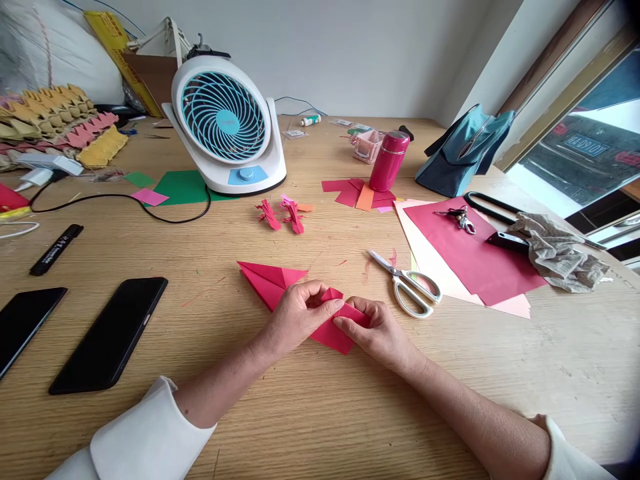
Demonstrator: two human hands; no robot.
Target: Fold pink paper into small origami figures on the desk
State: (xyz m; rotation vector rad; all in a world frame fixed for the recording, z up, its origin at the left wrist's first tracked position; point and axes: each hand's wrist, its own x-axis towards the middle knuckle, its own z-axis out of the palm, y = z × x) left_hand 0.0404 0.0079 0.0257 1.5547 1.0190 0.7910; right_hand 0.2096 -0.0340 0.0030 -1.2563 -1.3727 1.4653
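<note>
A folded sheet of red paper lies at the middle of the table, its long point toward the far left and its nearer end between my hands. My left hand pinches a small raised flap of the paper between thumb and fingers. On the other side, my right hand grips the paper's right corner, thumb on top and fingers behind. The two thumbs are close together. Part of the paper is hidden under my left hand. White-handled scissors lie partly open to the right. Two small folded red paper figures sit beyond the paper.
A white fan stands at the back, with a pink flask to its right. Two black phones lie at left. Red sheets, keys and a crumpled cloth are at right, near a blue bag.
</note>
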